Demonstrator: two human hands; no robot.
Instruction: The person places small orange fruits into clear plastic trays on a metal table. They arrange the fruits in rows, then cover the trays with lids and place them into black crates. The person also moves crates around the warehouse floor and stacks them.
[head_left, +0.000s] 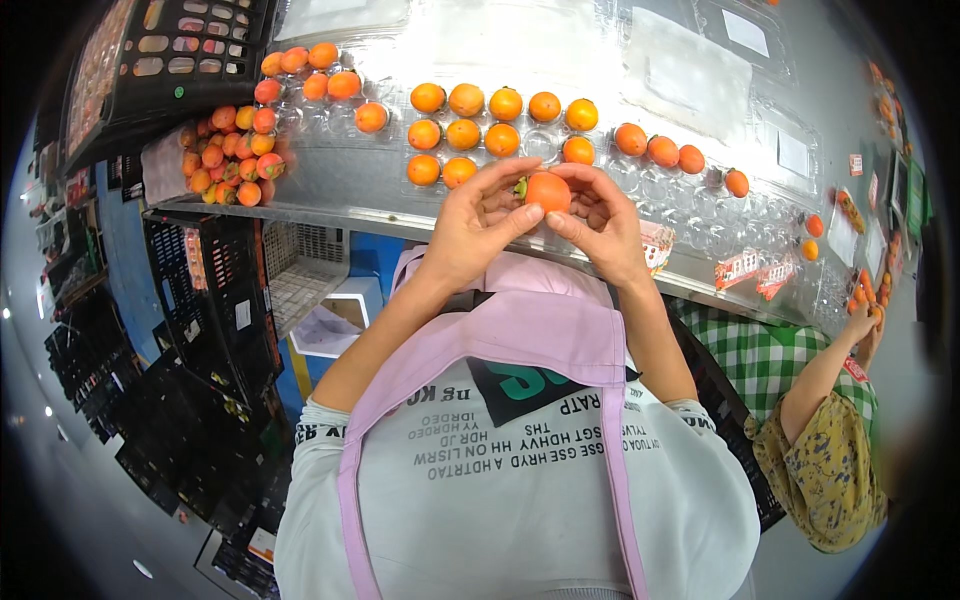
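Between the fingertips of both hands is an orange persimmon (549, 192), its green calyx turned to the left. My left hand (480, 225) grips it from one side and my right hand (606, 217) from the other, thumbs nearest me. Just beyond them lies a clear plastic tray (541, 144) with rows of round cups. Most of its visible cups hold persimmons (465, 133); one cup in the middle row is bare. My hands hide part of the tray's front row.
Loose persimmons (232, 154) are heaped at the left, below a black plastic crate (187, 45). More clear trays (322, 116) flank the middle one, partly filled. Printed cards (739, 268) lie along the table's front edge (360, 217). At right, a co-worker's hands (866, 324) handle fruit.
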